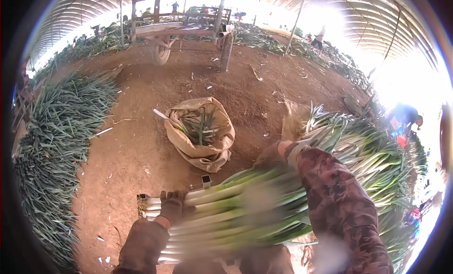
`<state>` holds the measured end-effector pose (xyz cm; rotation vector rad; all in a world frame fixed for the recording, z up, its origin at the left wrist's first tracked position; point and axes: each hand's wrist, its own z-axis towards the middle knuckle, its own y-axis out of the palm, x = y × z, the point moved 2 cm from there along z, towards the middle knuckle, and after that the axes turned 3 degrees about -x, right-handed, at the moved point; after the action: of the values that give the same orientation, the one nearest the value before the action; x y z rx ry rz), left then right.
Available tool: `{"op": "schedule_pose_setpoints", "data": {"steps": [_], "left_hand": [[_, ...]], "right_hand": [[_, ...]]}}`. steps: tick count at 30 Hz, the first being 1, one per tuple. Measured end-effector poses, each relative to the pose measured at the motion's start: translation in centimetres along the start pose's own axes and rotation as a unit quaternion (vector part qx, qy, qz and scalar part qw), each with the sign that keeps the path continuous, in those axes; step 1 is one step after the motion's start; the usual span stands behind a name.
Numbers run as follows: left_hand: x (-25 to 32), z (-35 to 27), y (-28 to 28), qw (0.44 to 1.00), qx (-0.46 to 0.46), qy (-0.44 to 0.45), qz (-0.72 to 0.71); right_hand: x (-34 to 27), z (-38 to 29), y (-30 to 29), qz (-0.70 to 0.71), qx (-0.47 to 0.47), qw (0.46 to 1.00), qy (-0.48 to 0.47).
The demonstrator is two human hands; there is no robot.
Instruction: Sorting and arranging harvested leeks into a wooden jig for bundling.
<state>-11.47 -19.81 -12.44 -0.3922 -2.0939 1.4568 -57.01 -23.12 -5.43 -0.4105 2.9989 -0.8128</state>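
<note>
A wide layer of leeks [226, 206] lies across in front of me, white shanks at left and green leaves at right. My left hand [173, 205], in a dark glove, grips across the shanks near the root ends. Its fingers reach over the far edge of the layer, thumb apart. My right hand [269, 156], also gloved, is at the far side of the leaves; its fingers are partly hidden. Square metal tube ends [206, 181] stick up beside the far edge. Blur covers the middle of the leaves.
Beyond the leeks stands a tan woven sack [221, 160] with leaf scraps inside. Trimmed leeks [375, 164] are heaped at right; another leafy pile [60, 143] runs along the left. A wheeled cart [177, 30] is on the dirt floor ahead. A person [407, 115] bends at far right.
</note>
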Motion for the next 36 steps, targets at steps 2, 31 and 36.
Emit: {"op": "schedule_pose_setpoints", "data": {"steps": [2,31,36], "left_hand": [[-1.6,-2.0,-0.5,0.999,-0.007,-0.03,0.012],[-1.6,-0.7,0.4,0.999,0.012,-0.045,0.012],[-0.8,1.3,0.9,1.0,0.03,0.004,0.006]], "right_hand": [[-4.4,-0.9,-1.9,0.068,-0.003,0.998,0.015],[6.4,-10.0,9.4,0.136,0.208,0.96,0.129],[9.7,-10.1,11.6,0.1,0.236,0.955,0.148]]}}
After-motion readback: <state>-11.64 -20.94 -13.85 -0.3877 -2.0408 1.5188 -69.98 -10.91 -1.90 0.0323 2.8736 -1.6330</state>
